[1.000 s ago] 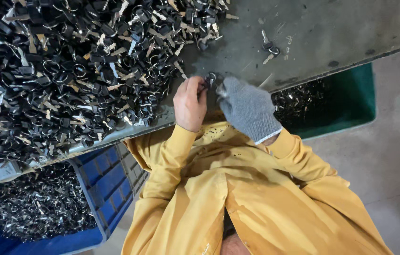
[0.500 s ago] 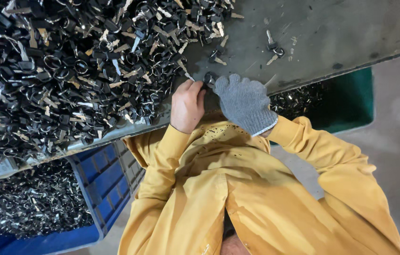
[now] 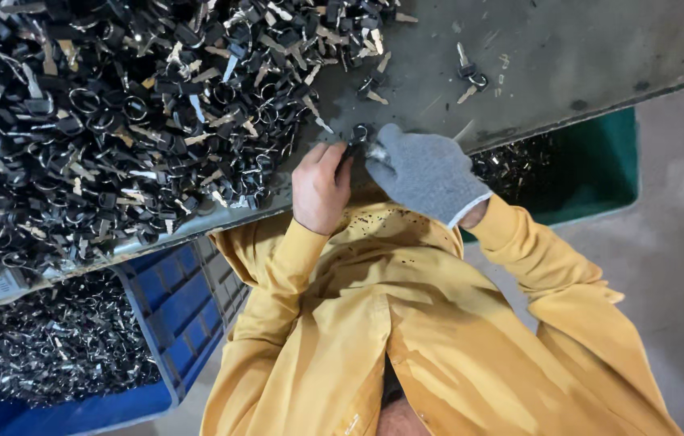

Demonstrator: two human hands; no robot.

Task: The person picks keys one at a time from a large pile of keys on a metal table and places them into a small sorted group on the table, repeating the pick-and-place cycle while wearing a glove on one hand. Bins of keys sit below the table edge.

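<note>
My bare left hand (image 3: 322,186) and my grey-gloved right hand (image 3: 426,171) meet at the near edge of the grey metal table (image 3: 568,73). Both pinch one small black-headed key with a metal ring (image 3: 356,139), held just above the table top. A big heap of similar black keys and rings (image 3: 116,121) covers the table's left half, its edge a short way left of my left hand. My yellow sleeves and shirt fill the lower middle of the view.
A loose pair of keys (image 3: 469,74) lies on the bare table beyond my right hand. Below the table a blue crate (image 3: 176,315) holds metal parts at left, and a green bin (image 3: 600,169) with dark parts stands at right on the grey floor.
Both hands stay together at the table edge on the small key; the gloved fingers have shifted slightly around it. The view has drifted a little.
</note>
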